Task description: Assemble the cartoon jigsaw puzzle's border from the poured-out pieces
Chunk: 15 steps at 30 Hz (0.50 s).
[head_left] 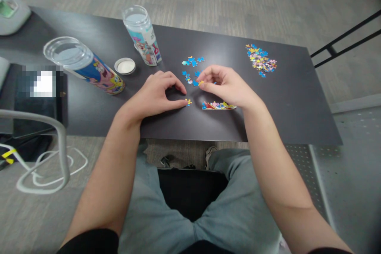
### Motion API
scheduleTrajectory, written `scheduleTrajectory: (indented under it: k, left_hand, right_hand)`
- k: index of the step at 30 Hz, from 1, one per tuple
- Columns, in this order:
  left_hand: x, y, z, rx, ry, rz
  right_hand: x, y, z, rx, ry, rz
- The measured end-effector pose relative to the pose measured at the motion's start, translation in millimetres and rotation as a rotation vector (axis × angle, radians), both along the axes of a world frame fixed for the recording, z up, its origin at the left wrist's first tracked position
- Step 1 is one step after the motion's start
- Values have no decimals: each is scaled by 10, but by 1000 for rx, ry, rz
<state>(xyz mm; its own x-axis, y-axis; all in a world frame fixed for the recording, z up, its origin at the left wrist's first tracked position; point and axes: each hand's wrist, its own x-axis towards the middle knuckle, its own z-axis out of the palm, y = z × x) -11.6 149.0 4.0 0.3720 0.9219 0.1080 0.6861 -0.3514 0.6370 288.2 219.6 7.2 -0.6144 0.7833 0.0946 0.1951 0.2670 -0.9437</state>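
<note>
My left hand (pixel 160 93) rests on the dark table with its fingers apart, the thumb tip touching a small yellow and blue puzzle piece (pixel 188 102). To its right, my right hand (pixel 222 83) pinches a yellow puzzle piece (pixel 201 83) between thumb and forefinger. Below that hand lies a joined strip of puzzle (pixel 218 105), partly hidden by the wrist. Loose blue puzzle pieces (pixel 193 62) are scattered just beyond my hands, several of them close to the right fingertips.
A heap of mixed puzzle pieces (pixel 262 59) lies at the right of the table (pixel 291 107). Toward the left stand two clear-topped cartoon canisters, a larger one (pixel 98 71) and a smaller one (pixel 145 43), with a round white lid (pixel 125 66) between them. A black device (pixel 35 107) sits far left.
</note>
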Motion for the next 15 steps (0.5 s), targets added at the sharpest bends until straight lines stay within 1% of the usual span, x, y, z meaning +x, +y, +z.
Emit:
scheduleTrajectory:
  k: [7, 10, 15]
  left_hand:
    - [-10, -18, -7, 2, -24, -18]
    - [-13, -16, 2, -9, -15, -19]
    - [-10, -15, -8, -1, -14, -14]
  right_hand:
    - [-85, -67, -31, -139, 26, 48]
    - [-144, -93, -40, -139, -6, 65]
    - [-203, -124, -36, -103, -79, 52]
